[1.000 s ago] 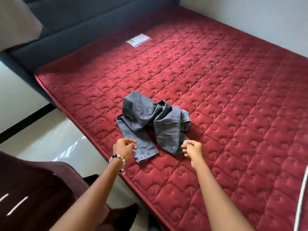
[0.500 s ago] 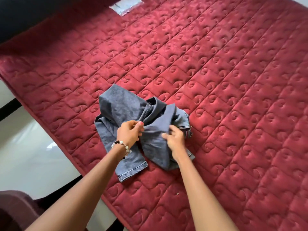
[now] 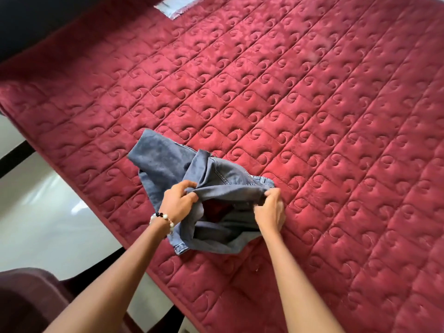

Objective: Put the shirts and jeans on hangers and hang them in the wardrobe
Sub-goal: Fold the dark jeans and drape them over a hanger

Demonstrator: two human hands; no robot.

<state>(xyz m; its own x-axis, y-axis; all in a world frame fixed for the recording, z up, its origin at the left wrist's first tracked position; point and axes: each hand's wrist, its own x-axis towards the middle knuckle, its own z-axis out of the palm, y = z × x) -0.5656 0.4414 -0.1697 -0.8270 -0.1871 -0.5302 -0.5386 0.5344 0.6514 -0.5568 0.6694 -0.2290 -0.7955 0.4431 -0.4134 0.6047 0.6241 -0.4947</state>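
Denim is being handled at the near edge of the bed, and the task is judged to be sitting at an early stage. Nearest the camera, the left hand [image 3: 179,201], wearing a beaded bracelet [image 3: 162,218] at the wrist, is gripping a bunched fold of the jeans [image 3: 168,164] with curled fingers, while the right hand [image 3: 270,207] is pinching the cloth at what appears to be the waistband end. Between the two hands a band of the fabric is being held taut and slightly raised, so that an opening is showing with the red mattress [image 3: 312,116] visible through it; the rest of the jeans is lying crumpled on the quilted surface, one leg hem reaching almost to the mattress edge and a folded portion extending away from the hands. No hanger is appearing anywhere in view, nor any shirts, nor the wardrobe, so nothing can be recorded as hung. Judging from this, the jeans are only being straightened out ahead of hanging, and the hanger fitting, the carrying to the wardrobe and all work on the shirts are remaining outstanding. Farther off, a pale label [image 3: 179,6] is lying at the far end of the mattress, well apart from the jeans.
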